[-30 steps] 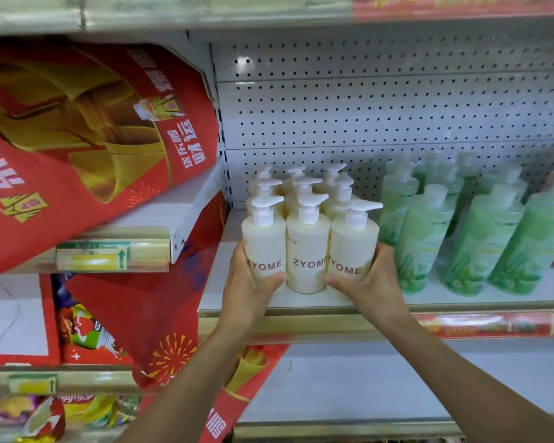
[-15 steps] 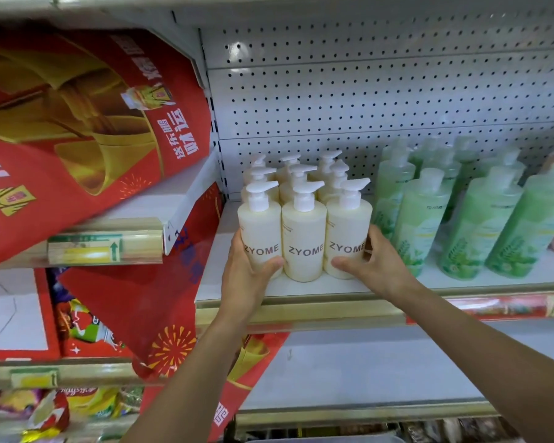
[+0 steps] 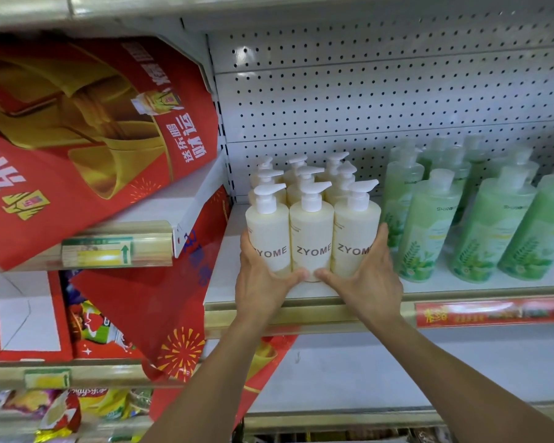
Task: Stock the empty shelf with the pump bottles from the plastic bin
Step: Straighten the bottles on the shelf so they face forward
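Several cream pump bottles marked ZYOME (image 3: 311,231) stand in three rows at the left end of a white shelf (image 3: 224,282). My left hand (image 3: 263,282) cups the left front bottle (image 3: 267,235), fingers around its left side and thumb under the front. My right hand (image 3: 367,278) presses the right front bottle (image 3: 355,235) from the right, thumb reaching toward the middle bottle's base. Both thumbs nearly meet in front of the middle bottle. The plastic bin is out of view.
Several green pump bottles (image 3: 490,228) fill the shelf just right of my right hand. A red and gold banner (image 3: 87,135) hangs over the neighbouring shelf at left. Perforated white back panel (image 3: 365,100) behind. The lower shelf (image 3: 365,372) sits below my arms.
Both hands slid inward around the front row, thumbs coming together at the middle bottle's base. The bottles were squeezed into a tighter block and stand nearer the shelf's front.
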